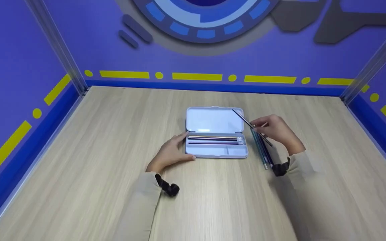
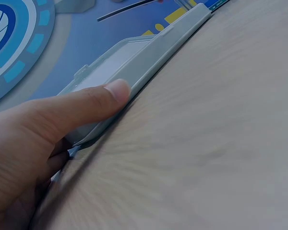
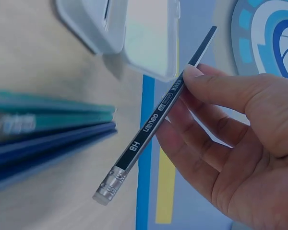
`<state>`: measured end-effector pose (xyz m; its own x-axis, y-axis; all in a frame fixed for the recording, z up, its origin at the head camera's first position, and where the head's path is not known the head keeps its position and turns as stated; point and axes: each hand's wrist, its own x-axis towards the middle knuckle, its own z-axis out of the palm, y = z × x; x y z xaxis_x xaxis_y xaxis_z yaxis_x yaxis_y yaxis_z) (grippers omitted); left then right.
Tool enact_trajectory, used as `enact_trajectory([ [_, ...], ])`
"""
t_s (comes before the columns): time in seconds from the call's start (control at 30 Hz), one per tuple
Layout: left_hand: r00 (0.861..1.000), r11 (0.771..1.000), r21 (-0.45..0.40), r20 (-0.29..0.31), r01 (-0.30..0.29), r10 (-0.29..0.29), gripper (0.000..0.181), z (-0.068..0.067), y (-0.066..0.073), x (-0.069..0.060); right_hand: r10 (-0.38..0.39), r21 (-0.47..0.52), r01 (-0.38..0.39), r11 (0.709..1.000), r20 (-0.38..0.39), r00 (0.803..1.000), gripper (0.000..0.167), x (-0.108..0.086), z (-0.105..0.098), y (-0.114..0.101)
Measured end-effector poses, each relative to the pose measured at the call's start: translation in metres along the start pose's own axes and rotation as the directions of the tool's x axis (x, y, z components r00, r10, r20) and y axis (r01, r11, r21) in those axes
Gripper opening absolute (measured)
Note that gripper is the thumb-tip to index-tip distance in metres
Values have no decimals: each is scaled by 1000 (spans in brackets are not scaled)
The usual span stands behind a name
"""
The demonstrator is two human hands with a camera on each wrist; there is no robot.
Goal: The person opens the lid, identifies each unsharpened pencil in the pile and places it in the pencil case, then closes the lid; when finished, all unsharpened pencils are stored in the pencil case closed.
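My right hand (image 1: 278,131) pinches a black HB pencil (image 3: 161,112) between thumb and fingers, lifted and slanting, its white eraser end lowest in the right wrist view. Below it on the table lie several pencils, green ones (image 3: 53,108) beside dark blue ones (image 3: 53,143). To their left is a white pencil case (image 1: 206,155), lid (image 1: 213,120) laid back. Several pencils (image 1: 213,138) lie in its long rear compartment. My left hand (image 1: 171,152) grips the case's left end, with the thumb (image 2: 117,91) against the front wall; its other fingers are partly hidden.
The case and loose pencils stand on a wood-grain table (image 1: 112,127). Blue panels (image 1: 85,50) with yellow dashes rise at its back and both sides. Metal posts (image 1: 59,47) stand at the back corners.
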<state>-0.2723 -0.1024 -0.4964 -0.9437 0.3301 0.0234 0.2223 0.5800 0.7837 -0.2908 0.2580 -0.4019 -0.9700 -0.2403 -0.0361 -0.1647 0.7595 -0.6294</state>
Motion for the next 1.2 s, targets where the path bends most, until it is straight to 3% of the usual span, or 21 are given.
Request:
enact_trajectory([
  [0.2,1000,1000,4,3,2,-2,104,0,0,0,-64,-20,64,998,-14,998,27,9,8,-16],
  [0.63,1000,1000,25,7,16,-16,103,0,0,0,-129,-13,129,992,13,992,26,25,33,-45],
  [0.93,1000,1000,10,4,-3,3,102,-1,1,0,-225,2,225,974,17,974,22,31,49,-55],
  [1.2,1000,1000,10,17,22,-22,99,-1,1,-1,-212,-16,213,977,52,976,23,34,60,-57],
])
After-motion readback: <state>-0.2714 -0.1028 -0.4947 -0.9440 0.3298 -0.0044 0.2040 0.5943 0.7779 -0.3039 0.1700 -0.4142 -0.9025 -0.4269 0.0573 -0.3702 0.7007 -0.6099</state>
